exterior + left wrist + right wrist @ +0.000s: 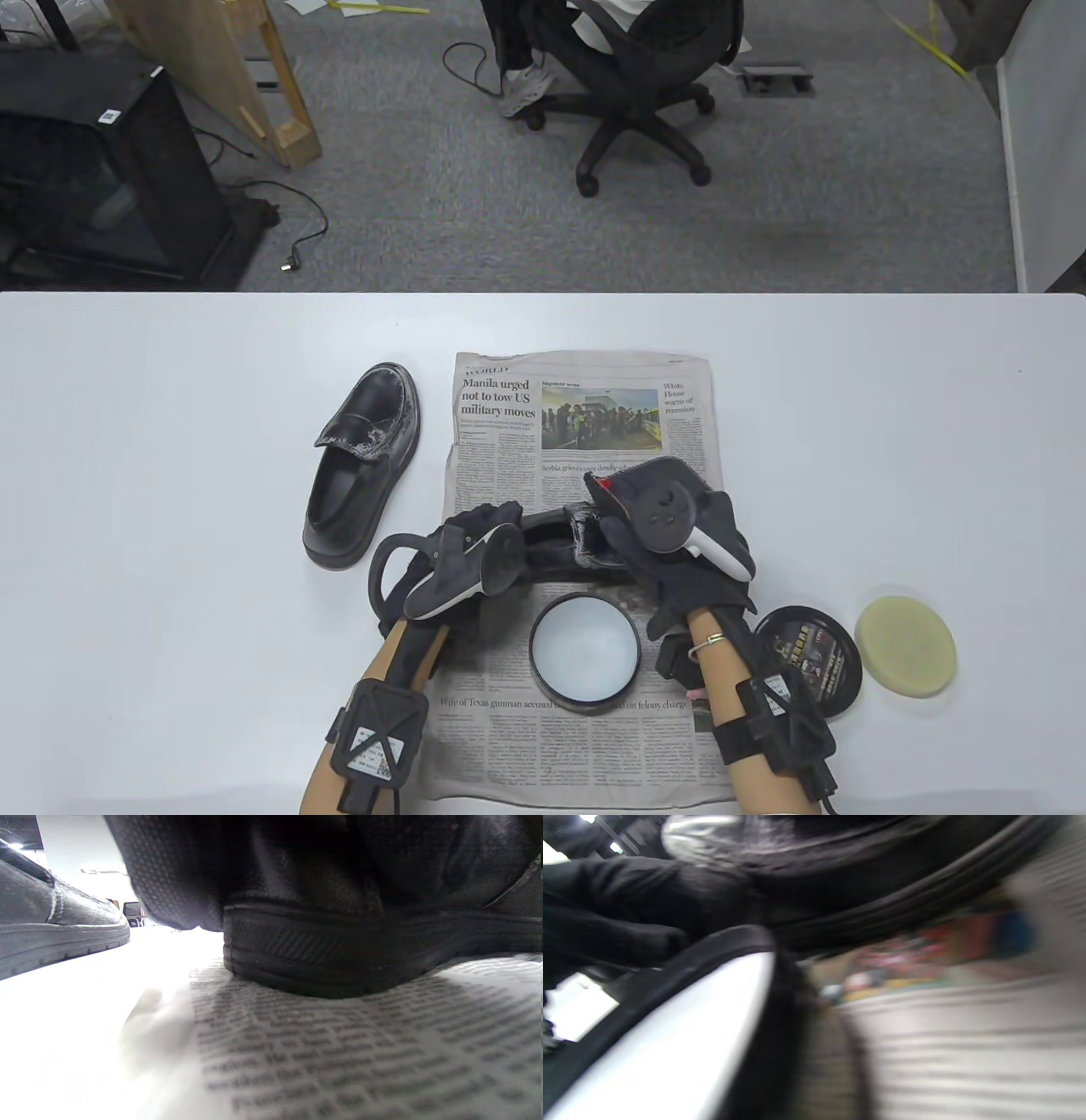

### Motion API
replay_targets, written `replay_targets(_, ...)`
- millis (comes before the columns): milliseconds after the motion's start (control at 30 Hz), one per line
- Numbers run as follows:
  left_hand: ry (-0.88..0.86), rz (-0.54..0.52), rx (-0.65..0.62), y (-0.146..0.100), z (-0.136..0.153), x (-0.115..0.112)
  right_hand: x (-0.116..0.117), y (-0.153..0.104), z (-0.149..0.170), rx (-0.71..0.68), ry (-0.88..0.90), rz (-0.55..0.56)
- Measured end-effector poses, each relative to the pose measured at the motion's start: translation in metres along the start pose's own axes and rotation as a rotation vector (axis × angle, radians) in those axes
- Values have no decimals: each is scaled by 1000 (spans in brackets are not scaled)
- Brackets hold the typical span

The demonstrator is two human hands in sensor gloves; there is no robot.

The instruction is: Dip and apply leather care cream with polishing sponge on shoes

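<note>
A black leather shoe (556, 543) lies crosswise on the newspaper (585, 424), mostly hidden by both hands. My left hand (475, 548) grips its heel end; the heel and sole show in the left wrist view (339, 955) under my gloved fingers (191, 870). My right hand (670, 522) grips the toe end, which is streaked white. The open cream tin (585, 652) with pale cream sits just in front of the shoe and shows blurred in the right wrist view (670, 1043). The round yellow sponge (905, 647) lies on the table at the right, apart from both hands.
A second black shoe (361, 467) with white smears stands on the table left of the newspaper; it also shows in the left wrist view (55, 929). The tin's black lid (806, 662) lies beside my right forearm, next to the sponge.
</note>
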State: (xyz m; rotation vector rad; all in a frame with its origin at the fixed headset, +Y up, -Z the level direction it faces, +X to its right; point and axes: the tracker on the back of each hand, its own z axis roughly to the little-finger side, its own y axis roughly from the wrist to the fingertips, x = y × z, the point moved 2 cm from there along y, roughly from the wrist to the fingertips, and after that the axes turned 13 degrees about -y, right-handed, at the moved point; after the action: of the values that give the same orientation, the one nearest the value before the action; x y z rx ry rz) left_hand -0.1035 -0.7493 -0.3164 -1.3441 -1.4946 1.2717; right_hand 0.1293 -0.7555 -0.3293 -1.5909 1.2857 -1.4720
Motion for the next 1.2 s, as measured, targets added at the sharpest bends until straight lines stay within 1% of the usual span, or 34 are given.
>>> replay_targets(167,-7,-2,2,0,0,0,-19,-23,30,91,-62,92)
replay_targets(233,-8,-2,0,0,1,0,-31,-35,47,139,-60,160)
replay_targets(267,-10,-2,-2,0,1,0,-41,-43,58,190,-57,230)
replay_targets(300,-13,-3,-3,0,1,0,-46,-48,65,220,-59,271)
replay_targets(400,-11,-4,-3,-1,1,0,-71,-69,92,380,-82,464)
replay_targets(467,-10,-7,-3,-1,1,0,-85,-83,108,506,-149,608)
replay_targets(500,-9,-7,-2,-1,1,0,-89,-88,113,545,-185,649)
replay_targets(567,-4,-7,-2,-1,1,0,-91,-93,122,611,-249,692)
replay_targets(600,-4,-7,-1,-1,1,0,-89,-93,124,632,-283,693)
replay_targets(633,-2,-8,-1,-1,1,0,-83,-90,129,657,-353,664)
replay_targets(667,-1,-10,0,-1,1,0,-75,-85,134,675,-422,607)
replay_targets(700,0,-11,-1,-1,1,0,-68,-80,138,675,-454,548)
replay_targets(733,3,-13,-1,-1,1,0,-55,-71,145,660,-476,424)
replay_targets(767,3,-14,-2,-2,1,0,-40,-62,152,620,-457,251)
replay_targets(800,-2,-15,-3,-2,1,0,-28,-57,157,589,-412,101)
replay_targets(833,-12,-12,-4,-2,2,1,-15,-54,163,571,-326,-64)
replay_targets(867,-19,-9,-4,-2,2,1,-8,-55,166,558,-266,-138)
replay_targets(900,-28,-1,-5,-2,2,1,-4,-58,169,532,-199,-156)
replay_targets(933,-35,12,-6,-2,3,2,-6,-65,172,523,-159,-93)
replay_targets(967,-41,22,-7,-2,3,3,-8,-70,174,525,-142,-56)
replay_targets(1000,-57,33,-9,-3,3,4,-12,-81,177,534,-119,-4)
replay_targets(1067,-74,55,-9,-5,3,6,-17,-99,182,582,-110,61)
replay_targets(1133,-74,60,-12,-9,3,10,-17,-116,188,617,-145,71)
replay_targets(1200,-62,30,-22,-15,1,17,-11,-126,194,654,-149,19)
